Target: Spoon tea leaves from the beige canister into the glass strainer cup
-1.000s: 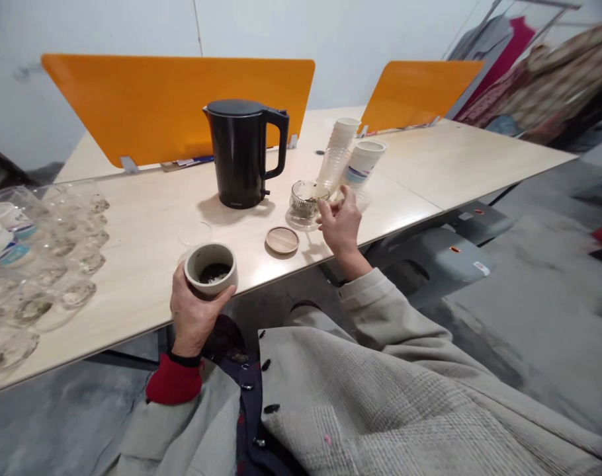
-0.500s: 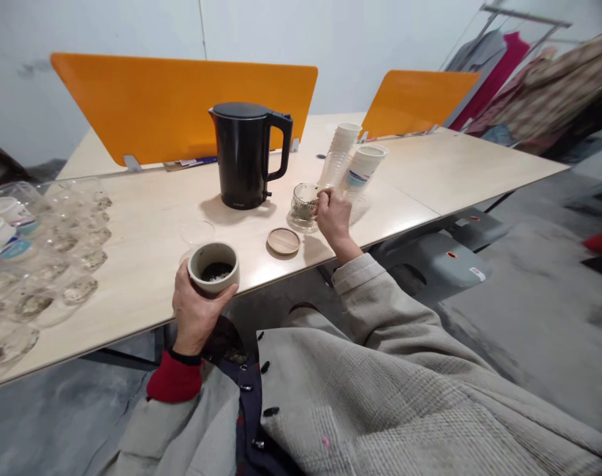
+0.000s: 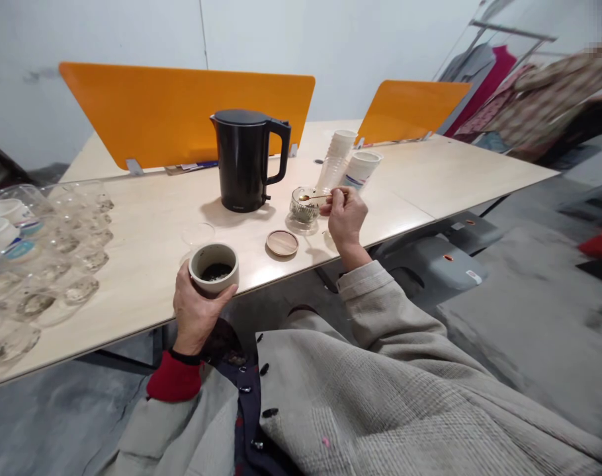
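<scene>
I take the black kettle (image 3: 246,162) as my landmark on the pale surface (image 3: 147,238). My right hand (image 3: 347,215) is to the right of the kettle, its fingertips pinched on the handle of a small spoon (image 3: 315,196), whose golden bowl hangs over the ribbed glass jar (image 3: 303,204) standing just right of the kettle's base. My left hand (image 3: 194,311) is in front of the kettle, at the near edge of the surface, wrapped around a pale ceramic cup (image 3: 214,268) that I hold upright; a dark pile, tea leaves I would guess, lies in its bottom. As I judge it, I am at the scooping step: the spoon is level above the jar, and whether it carries anything I cannot tell from here. The next move would call for keeping the spoon flat while it travels from the jar, past the wooden lid (image 3: 282,242) lying in front of it, to the cup's mouth, then tipping it inside the rim. The spoon looks thin and light, the jar clear and low, the cup thick-walled with a matte, speckled skin.
</scene>
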Demonstrator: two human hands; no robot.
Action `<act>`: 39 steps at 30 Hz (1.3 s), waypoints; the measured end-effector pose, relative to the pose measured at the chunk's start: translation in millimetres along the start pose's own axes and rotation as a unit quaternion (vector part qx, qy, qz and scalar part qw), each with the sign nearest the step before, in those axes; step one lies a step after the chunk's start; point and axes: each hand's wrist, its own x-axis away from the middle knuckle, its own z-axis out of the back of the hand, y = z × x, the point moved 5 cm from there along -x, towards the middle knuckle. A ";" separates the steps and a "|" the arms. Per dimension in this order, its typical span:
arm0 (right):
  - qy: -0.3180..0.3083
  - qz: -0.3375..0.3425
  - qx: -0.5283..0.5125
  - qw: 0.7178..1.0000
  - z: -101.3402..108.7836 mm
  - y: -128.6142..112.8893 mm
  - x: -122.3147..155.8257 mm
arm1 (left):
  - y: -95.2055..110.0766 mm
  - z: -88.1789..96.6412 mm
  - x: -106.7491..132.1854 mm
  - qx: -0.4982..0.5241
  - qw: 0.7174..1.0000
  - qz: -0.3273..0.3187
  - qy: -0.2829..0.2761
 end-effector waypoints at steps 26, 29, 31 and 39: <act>-0.495 0.284 -0.126 0.811 -58.5 -154.6 156.5 | 5.8 -0.2 5.0 0.020 1.000 0.011 -0.015; -0.508 0.248 -0.146 0.812 -57.4 -157.9 153.7 | 6.2 -0.2 5.1 0.019 1.000 0.010 -0.012; -0.510 0.197 -0.167 0.820 -56.3 -155.8 150.6 | 6.3 -0.3 5.1 0.017 1.000 0.007 -0.012; -0.412 -0.078 -0.306 0.855 -55.7 -119.5 129.8 | 7.9 0.5 4.8 0.004 1.000 -0.008 -0.009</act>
